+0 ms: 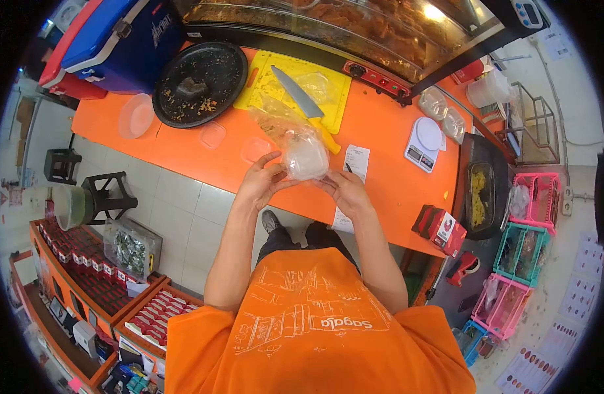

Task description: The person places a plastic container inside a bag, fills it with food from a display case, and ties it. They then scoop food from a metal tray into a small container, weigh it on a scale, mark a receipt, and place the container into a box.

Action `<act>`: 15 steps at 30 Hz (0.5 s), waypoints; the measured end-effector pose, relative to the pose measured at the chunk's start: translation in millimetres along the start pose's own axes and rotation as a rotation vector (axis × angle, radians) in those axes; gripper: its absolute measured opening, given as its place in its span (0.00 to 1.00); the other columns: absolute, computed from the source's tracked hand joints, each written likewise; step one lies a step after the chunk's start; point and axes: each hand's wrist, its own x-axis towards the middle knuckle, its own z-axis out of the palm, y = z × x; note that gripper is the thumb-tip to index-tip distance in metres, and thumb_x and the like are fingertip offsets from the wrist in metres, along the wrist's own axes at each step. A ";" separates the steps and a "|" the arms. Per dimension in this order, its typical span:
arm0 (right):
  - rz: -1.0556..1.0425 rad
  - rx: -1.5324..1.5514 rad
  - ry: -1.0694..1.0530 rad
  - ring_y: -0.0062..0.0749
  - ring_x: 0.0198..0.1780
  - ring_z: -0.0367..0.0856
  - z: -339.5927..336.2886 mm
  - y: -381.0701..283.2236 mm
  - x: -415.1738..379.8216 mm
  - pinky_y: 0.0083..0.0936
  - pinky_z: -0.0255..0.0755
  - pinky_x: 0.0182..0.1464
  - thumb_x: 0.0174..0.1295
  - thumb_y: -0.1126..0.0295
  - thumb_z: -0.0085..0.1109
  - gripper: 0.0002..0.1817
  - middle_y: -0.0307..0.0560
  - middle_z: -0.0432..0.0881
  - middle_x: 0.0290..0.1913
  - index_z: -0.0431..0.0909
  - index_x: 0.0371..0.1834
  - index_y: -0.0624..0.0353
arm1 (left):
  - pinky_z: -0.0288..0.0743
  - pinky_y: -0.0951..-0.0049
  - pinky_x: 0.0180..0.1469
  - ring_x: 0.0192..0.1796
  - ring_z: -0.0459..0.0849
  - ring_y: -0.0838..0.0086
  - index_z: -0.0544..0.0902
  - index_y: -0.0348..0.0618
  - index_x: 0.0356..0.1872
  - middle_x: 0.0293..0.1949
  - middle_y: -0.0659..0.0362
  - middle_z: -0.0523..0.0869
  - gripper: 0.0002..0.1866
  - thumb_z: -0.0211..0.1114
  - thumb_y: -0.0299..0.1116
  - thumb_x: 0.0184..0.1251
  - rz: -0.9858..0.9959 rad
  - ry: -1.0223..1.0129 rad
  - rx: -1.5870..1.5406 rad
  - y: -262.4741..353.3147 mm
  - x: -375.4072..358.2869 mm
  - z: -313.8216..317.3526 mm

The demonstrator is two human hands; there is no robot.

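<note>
Bagged white container [306, 157], mid-frame, at the front edge of the orange counter [384, 205], between both hands. Clear film trails to its upper left.

Handling, my read: light to moderate, contents can't be identified. Container semi-stiff, walls may flex if squeezed. Film is soft, thin, likely slippery, tears easily. Best hold: low on both sides, on the container body through the film, level. Avoid lifting by loose film alone.

Left to right:
- Round clear lid [136, 117] and black pan lid [199, 85] with crumbs, upper left. Small clear lid [212, 135] just below them.
- Left hand [259, 182]: fingers bent, thumb and fingers pinching the container's lower left side through film. Gap about container-edge thick.
- Kitchen knife [298, 92] on yellow cutting board [341, 98], above centre; handle beside the container. Film could snag there.
- Right hand [348, 192]: thumb at the lower right edge, fingers partly hidden beneath, lightly closed on it. Exact finger gap: can't tell.
- Receipt [357, 159] just beyond, digital scale [425, 138] right of centre, apart.
</note>
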 end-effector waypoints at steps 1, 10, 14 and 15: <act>-0.011 0.011 -0.016 0.44 0.51 0.83 0.3 -0.8 -1.1 0.36 0.80 0.56 0.73 0.71 0.49 0.15 0.60 0.81 0.49 0.72 0.50 0.77 | 0.85 0.55 0.54 0.43 0.81 0.69 0.57 0.29 0.68 0.41 0.54 0.77 0.30 0.56 0.18 0.66 -0.001 -0.017 -0.039 -4.5 2.8 -5.1; -0.028 -0.293 0.088 0.32 0.37 0.82 1.2 22.0 9.3 0.26 0.80 0.41 0.71 0.65 0.55 0.17 0.51 0.81 0.36 0.77 0.44 0.75 | 0.81 0.61 0.59 0.48 0.83 0.66 0.58 0.32 0.69 0.49 0.50 0.78 0.33 0.56 0.16 0.61 0.173 0.008 0.108 -32.9 13.7 -15.8; -0.022 -0.524 0.119 0.32 0.40 0.82 -8.3 16.5 16.3 0.27 0.80 0.43 0.66 0.65 0.61 0.18 0.49 0.80 0.39 0.75 0.48 0.71 | 0.70 0.55 0.68 0.66 0.72 0.58 0.57 0.40 0.73 0.65 0.47 0.70 0.40 0.64 0.23 0.60 0.502 -0.014 0.579 -25.1 15.5 -20.5; -0.266 -0.592 0.123 0.35 0.45 0.81 -15.5 17.5 16.5 0.30 0.78 0.48 0.63 0.65 0.65 0.22 0.51 0.79 0.45 0.73 0.53 0.69 | 0.70 0.55 0.68 0.66 0.72 0.58 0.57 0.40 0.73 0.65 0.47 0.70 0.40 0.64 0.23 0.60 0.510 -0.016 0.579 -16.2 13.4 -18.4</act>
